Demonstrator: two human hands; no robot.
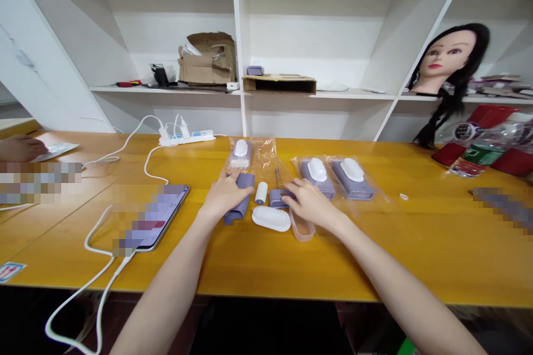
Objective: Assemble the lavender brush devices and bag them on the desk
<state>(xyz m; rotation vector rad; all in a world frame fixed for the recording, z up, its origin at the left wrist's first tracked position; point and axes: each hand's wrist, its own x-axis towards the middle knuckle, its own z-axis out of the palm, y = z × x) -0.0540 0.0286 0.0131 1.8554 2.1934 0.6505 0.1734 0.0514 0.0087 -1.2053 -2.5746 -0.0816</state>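
My left hand (225, 195) rests on a curved lavender plastic piece (238, 198), its fingers wrapped over the top. My right hand (310, 203) reaches a small lavender part (277, 198), and a thin metal spring (278, 178) stands just behind it. Between my hands lie a white oval brush (271, 218) and a small white cylinder (261, 192). A translucent pink tray (302, 228) sits partly under my right hand. Several lavender-and-white devices in clear plastic bags lie farther back, including one (317, 176) beyond my right hand.
The yellow wooden table (416, 244) holds a power strip (186, 137), white cables and a blurred phone (154, 219). A co-worker's hand (20, 148) lies at far left. White shelves behind hold a cardboard box (207, 59) and a mannequin head (447, 58).
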